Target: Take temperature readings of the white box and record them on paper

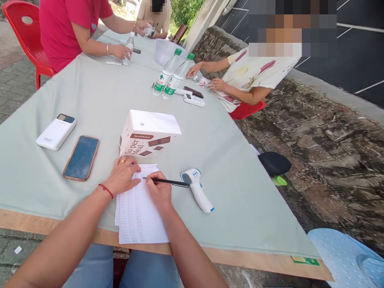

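Sheets of paper (144, 224) with columns of small handwriting lie at the table's near edge. My right hand (159, 191) grips a black pen (172, 183), its tip at the upper part of the top sheet. Flat on the upper left of the paper rests my left hand (123, 176), fingers apart, with nothing in it. Just beyond it stands a white and brown box (154, 122) marked "Super Meal". A white infrared thermometer (198, 192) lies to the right of the pen. Left of my left hand is a phone (81, 158), screen up.
A white power bank (56, 132) lies at left. Two water bottles (171, 76) stand farther back, near a white device (194, 99) and a clear tub (165, 52). Three other people sit around the table (240, 216), two handling bottles. A blue stool (339, 256) stands at lower right.
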{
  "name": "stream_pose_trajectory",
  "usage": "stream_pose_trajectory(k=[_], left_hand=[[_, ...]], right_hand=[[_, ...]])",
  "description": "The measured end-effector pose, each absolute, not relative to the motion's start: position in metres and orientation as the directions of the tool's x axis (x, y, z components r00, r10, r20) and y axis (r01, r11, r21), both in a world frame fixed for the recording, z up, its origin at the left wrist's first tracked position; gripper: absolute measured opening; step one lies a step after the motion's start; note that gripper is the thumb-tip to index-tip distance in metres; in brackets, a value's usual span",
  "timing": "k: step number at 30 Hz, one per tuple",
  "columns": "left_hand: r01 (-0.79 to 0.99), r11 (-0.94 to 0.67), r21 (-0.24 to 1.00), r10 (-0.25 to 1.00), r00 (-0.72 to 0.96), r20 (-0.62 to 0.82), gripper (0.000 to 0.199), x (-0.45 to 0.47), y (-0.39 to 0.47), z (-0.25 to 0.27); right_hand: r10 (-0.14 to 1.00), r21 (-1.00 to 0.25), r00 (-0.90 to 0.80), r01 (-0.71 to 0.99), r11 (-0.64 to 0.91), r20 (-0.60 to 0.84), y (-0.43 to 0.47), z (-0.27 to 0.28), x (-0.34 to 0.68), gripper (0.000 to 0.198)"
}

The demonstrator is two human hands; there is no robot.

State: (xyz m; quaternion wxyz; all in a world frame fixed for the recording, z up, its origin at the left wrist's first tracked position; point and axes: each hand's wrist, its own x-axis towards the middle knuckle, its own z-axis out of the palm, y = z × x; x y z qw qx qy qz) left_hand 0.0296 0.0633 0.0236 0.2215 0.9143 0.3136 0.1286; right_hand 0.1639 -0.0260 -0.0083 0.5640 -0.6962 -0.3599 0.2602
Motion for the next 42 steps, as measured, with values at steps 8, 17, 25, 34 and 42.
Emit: stream_pose_trajectory(k=[8,17,25,34,42], left_hand=[[0.52,-0.702,0.486,0.63,0.773,0.083,0.022,0.0297,0.0628,0.0256],[0.513,-0.707,0.487,0.627,0.773,0.097,0.021,0.0292,0.0631,0.0243],[0.511,-0.706,0.491,0.627,0.773,0.096,0.021,0.029,0.0631,0.0238],[0.51,-0.695,0.507,0.631,0.77,0.091,0.022,0.0293,0.063,0.0249],[0.51,-0.709,0.487,0.625,0.775,0.099,0.022,0.0295,0.0636,0.022]], right_hand=[[0.8,-0.971,0.599,0.218,-0.103,0.049,-0.027,-0.0101,0.1641,0.007],[0.806,-0.97,0.589,0.222,-0.098,0.053,-0.0276,-0.0107,0.165,0.007],[0.787,-0.966,0.613,0.24,-0.098,0.073,-0.0276,-0.0105,0.1656,0.007],[0.785,-0.964,0.616,0.243,-0.105,0.07,-0.0272,-0.0079,0.1645,0.008],[0.788,-0.967,0.613,0.23,-0.112,0.055,-0.0276,-0.0086,0.1656,0.009]])
